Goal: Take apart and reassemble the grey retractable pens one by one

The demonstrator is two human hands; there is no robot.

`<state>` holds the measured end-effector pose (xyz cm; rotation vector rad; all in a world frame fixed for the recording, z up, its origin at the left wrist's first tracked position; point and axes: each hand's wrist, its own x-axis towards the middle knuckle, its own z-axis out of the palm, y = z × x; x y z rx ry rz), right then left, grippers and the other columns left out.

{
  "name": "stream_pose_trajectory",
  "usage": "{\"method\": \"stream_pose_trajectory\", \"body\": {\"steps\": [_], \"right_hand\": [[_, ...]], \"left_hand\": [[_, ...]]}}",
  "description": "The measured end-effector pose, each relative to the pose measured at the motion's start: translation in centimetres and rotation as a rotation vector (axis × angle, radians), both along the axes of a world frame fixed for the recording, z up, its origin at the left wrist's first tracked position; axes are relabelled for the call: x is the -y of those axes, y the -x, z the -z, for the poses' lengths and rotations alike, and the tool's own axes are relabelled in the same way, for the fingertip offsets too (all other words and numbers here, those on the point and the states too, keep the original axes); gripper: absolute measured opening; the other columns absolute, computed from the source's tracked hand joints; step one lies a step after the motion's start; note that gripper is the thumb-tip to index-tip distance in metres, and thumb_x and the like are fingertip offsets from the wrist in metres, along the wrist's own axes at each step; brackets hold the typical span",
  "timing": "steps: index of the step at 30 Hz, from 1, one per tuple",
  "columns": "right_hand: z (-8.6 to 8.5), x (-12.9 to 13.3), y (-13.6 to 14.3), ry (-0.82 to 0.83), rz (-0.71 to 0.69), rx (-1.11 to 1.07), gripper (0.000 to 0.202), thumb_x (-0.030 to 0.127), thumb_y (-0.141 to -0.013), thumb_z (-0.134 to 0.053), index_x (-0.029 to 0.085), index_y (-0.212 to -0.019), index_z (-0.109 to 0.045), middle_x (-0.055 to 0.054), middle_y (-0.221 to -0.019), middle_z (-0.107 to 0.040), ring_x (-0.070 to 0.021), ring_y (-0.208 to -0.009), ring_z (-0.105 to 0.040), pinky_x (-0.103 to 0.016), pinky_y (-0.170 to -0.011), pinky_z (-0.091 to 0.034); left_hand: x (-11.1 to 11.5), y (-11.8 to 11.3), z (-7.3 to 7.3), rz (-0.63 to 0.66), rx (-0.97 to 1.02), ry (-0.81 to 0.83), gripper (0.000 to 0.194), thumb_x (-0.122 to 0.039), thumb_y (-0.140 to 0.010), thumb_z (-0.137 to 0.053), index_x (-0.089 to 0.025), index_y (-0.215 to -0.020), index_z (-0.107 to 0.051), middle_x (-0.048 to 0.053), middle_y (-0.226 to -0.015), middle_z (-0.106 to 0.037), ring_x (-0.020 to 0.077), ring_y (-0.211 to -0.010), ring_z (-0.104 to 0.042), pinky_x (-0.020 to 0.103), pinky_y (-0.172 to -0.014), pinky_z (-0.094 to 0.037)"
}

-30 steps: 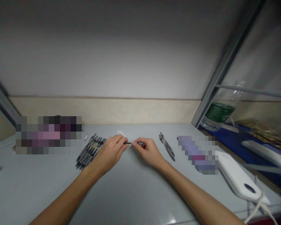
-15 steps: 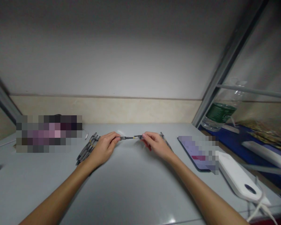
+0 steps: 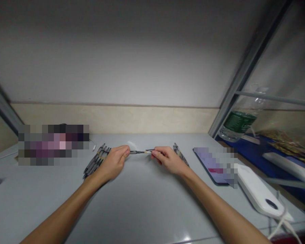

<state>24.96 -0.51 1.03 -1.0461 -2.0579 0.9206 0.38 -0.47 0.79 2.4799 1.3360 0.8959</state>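
A slim dark-grey pen (image 3: 137, 152) with a yellowish band lies level between my two hands, above the desk. My left hand (image 3: 115, 161) is closed around its left end. At the other end, my right hand (image 3: 168, 159) pinches it between thumb and fingers, near a thin dark strip that looks like the clip. My fingers hide both ends of the pen. Beside my left wrist lies a row of similar pens (image 3: 96, 162), partly covered by the hand. Behind my right hand is a smaller group of pens (image 3: 181, 154).
On the right of the grey desk (image 3: 139, 206) lie a phone (image 3: 210, 166) and a white device (image 3: 259, 193) with a cable. A plastic bottle (image 3: 239, 122) with a green label stands beyond the rail. A blurred-out pinkish thing (image 3: 53, 145) sits at back left.
The pen has dropped slightly at its middle. My right fingers have shifted a little left along it, and more of the pens behind that hand shows. My left hand keeps its grip.
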Motion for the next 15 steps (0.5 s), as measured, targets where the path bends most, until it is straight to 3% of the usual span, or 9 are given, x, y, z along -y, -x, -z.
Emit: {"method": "stream_pose_trajectory", "body": {"steps": [7, 11, 15], "right_hand": [[-0.5, 0.2, 0.2, -0.372, -0.016, 0.115, 0.022, 0.029, -0.092, -0.046, 0.016, -0.084, -0.062, -0.003, -0.075, -0.059, -0.0135, -0.069, -0.051, -0.024, -0.066, -0.035], [-0.4, 0.2, 0.3, -0.316, 0.089, 0.108, 0.027, 0.032, -0.092, -0.045, 0.016, -0.076, -0.061, 0.0, -0.065, -0.054, -0.0123, -0.061, -0.047, -0.023, -0.059, -0.032], [-0.2, -0.2, 0.2, -0.129, 0.149, -0.006, 0.035, 0.039, -0.091, -0.043, 0.016, -0.073, -0.061, 0.003, -0.055, -0.045, -0.0111, -0.053, -0.041, -0.023, -0.052, -0.029]], "left_hand": [[-0.5, 0.0, 1.0, -0.037, 0.12, 0.192, 0.037, -0.039, -0.09, -0.032, -0.021, -0.058, -0.035, -0.004, -0.054, -0.038, 0.0135, -0.054, -0.039, 0.025, -0.055, -0.027], [-0.8, -0.2, 1.3, -0.061, 0.297, 0.342, 0.043, -0.048, -0.089, -0.03, -0.02, -0.061, -0.044, -0.005, -0.054, -0.038, 0.0131, -0.053, -0.04, 0.025, -0.054, -0.029], [-0.8, -0.1, 0.7, -0.059, 0.474, 0.249, 0.032, -0.044, -0.089, -0.037, -0.019, -0.088, -0.057, -0.004, -0.063, -0.047, 0.0134, -0.062, -0.047, 0.023, -0.06, -0.035]]}}
